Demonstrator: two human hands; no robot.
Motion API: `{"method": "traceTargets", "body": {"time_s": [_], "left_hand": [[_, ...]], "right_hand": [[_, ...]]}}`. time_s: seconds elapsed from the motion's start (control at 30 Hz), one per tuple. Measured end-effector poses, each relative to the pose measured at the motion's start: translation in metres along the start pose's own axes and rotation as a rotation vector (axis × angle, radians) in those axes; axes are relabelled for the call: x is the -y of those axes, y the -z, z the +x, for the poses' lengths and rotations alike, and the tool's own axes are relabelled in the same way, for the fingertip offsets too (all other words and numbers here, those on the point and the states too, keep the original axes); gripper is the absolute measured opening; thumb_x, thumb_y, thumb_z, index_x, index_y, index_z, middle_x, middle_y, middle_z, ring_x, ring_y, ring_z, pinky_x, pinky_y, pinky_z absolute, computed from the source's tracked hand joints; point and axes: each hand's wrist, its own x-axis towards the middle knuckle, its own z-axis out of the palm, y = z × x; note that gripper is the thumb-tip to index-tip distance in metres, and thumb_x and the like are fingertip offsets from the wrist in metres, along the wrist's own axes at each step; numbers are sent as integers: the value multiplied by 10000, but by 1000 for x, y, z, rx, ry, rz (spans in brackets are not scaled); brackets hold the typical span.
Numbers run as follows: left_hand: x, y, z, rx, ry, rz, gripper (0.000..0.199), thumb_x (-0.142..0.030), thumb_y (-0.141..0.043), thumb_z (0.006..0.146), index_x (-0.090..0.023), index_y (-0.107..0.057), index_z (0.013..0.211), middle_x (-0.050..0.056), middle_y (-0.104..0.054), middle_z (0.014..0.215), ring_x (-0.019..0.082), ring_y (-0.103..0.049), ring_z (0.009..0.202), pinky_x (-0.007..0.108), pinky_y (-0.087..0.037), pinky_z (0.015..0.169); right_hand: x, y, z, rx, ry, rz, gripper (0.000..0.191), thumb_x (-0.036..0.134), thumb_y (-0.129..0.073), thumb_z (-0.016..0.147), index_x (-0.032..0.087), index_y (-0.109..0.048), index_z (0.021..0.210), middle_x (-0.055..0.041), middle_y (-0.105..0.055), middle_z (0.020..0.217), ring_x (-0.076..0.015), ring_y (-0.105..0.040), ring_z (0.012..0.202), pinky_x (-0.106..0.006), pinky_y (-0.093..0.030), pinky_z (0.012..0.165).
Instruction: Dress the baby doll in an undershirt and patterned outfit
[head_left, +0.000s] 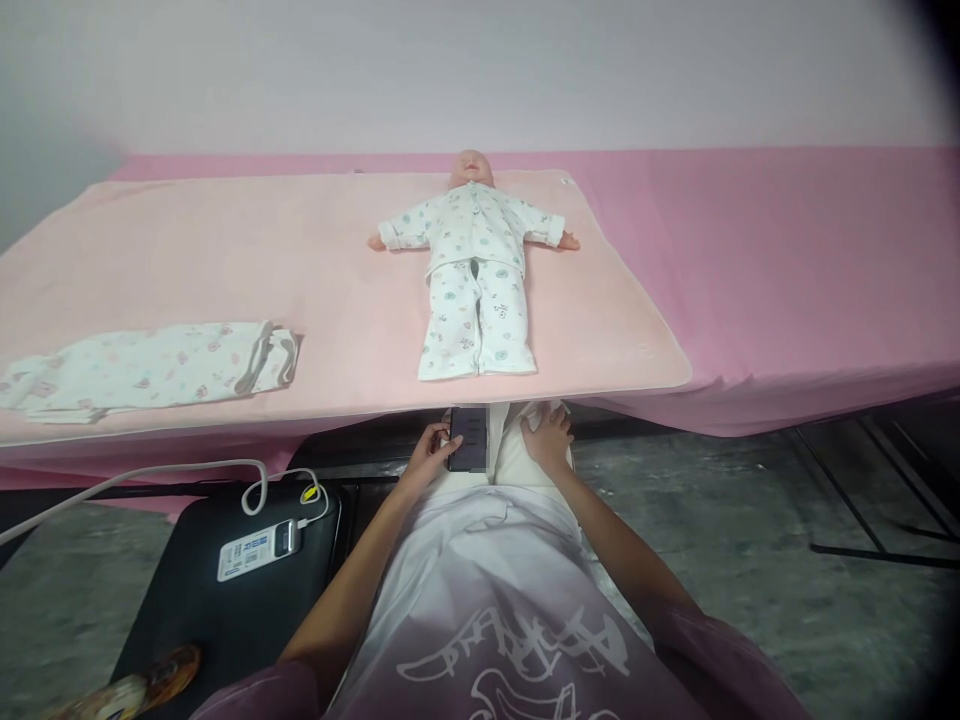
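Observation:
My left hand [430,456] is closed around the left edge of a dark smartphone [469,440], held over my lap just below the table edge. Spread over the light trousers on my right thigh, my right hand [549,437] holds nothing that I can see. Beyond both hands a baby doll [472,172] lies on its back with its arms stretched out. It wears a white patterned top [478,228] and matching trousers [480,315]. Folded white patterned clothing [150,370] lies on the left part of the table.
A peach mat [337,300] covers much of the table, over a pink cloth [787,270]. To my left a black seat [202,590] bears a power bank [259,550] with a white cable [150,476]. Black metal legs [862,510] stand at the right.

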Motion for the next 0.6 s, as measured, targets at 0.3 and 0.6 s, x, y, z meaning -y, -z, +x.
{"method": "traceTargets", "body": {"time_s": [0.3, 0.6], "left_hand": [[4, -7, 16, -56, 23, -6, 633, -661, -1041, 576, -220, -700, 876, -16, -609, 815, 151, -569, 798, 266, -460, 808], [3, -9, 20, -61, 20, -16, 623, -769, -954, 691, -223, -684, 825, 45, -680, 931, 204, -635, 952, 289, -489, 895]], "right_hand": [[2, 2, 0, -1, -7, -8, 854, 596, -549, 1098, 141, -394, 1804, -312, -291, 1831, -506, -483, 1507, -688, -469, 1144], [1, 3, 0, -11, -2, 11, 857, 586, -537, 1083, 122, -409, 1792, -325, -320, 1814, -503, -491, 1480, -701, -473, 1131]]}}
